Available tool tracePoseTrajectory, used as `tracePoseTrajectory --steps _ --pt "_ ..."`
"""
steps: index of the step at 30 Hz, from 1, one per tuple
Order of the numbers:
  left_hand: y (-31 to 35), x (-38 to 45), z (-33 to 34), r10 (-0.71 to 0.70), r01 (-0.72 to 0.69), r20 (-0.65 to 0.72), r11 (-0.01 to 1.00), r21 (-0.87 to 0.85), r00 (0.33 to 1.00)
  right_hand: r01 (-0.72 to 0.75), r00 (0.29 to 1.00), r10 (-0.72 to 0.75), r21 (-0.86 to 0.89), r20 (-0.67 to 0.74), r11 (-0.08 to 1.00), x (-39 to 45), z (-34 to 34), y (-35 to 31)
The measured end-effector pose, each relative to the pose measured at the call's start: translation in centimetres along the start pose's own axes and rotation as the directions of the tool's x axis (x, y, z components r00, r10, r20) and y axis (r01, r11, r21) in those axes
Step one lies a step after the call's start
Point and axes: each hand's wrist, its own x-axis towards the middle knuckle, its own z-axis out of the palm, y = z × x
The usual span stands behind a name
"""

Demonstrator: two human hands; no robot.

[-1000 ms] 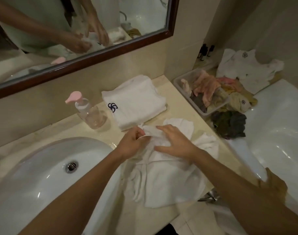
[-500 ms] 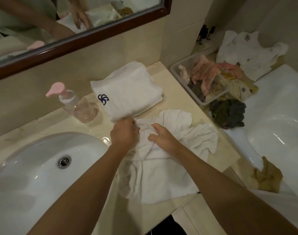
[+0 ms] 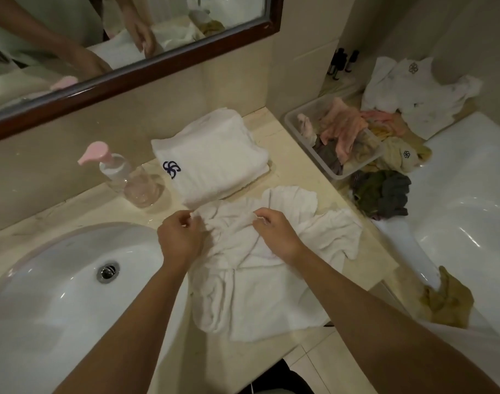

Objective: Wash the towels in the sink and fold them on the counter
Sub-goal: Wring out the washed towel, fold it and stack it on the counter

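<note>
A crumpled white towel [image 3: 260,285] lies spread on the beige counter [image 3: 294,163], right of the white sink [image 3: 58,280]. My left hand [image 3: 180,237] pinches the towel's upper edge at its left. My right hand [image 3: 274,231] pinches the same edge a little to the right. Just behind both hands sits a folded white towel [image 3: 212,157] with a dark blue logo.
A clear soap pump bottle [image 3: 129,174] with a pink head stands left of the folded towel. A plastic bin [image 3: 300,120] of coloured cloths, a dark cloth pile [image 3: 385,194], white towels [image 3: 414,92] and a bathtub [image 3: 456,211] are at the right. An olive cloth [image 3: 448,302] hangs on the tub's rim.
Both hands have drawn apart along the towel's upper edge and now pinch it. The camera has tilted, so the scene sits lower in view.
</note>
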Motion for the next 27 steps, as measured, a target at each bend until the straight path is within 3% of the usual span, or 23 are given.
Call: tracePoseTrajectory --steps 2,3,6,8,14,20,27 --pt "0.2 -0.3 0.0 -0.174 0.171 0.002 0.967 -0.188 0.985 -0.036 0.997 0.029 0.112 0.066 0.993 -0.6 -0.2 -1.2" --pt "0.5 -0.7 0.0 -0.197 0.193 0.003 0.956 -0.219 0.98 -0.057 0.993 0.041 0.151 0.106 0.987 -0.8 -0.2 -1.7" --pt "1.7 -1.7 -0.2 -0.135 0.127 -0.028 0.969 -0.211 0.99 -0.09 0.982 0.075 0.08 0.17 0.993 -1.2 0.6 -2.1" --pt "2.2 -2.4 -0.4 -0.105 0.108 0.027 0.954 -0.281 0.994 -0.071 0.984 0.071 -0.004 0.163 0.997 -1.8 1.1 -1.8" --pt "2.8 -4.0 -1.3 -0.066 0.188 0.264 0.862 -0.472 0.962 0.112 0.981 -0.136 0.168 0.14 0.979 -3.3 1.0 -3.8" --pt "2.7 -5.4 -2.3 -0.03 0.312 0.425 0.726 -0.613 0.905 0.009 0.993 -0.03 0.176 0.113 0.984 -3.8 2.7 -4.2" --pt "2.0 -5.5 -3.7 0.072 0.196 0.43 0.814 -0.547 0.9 0.032 0.999 -0.034 0.15 0.016 0.988 -4.5 4.5 -4.5"
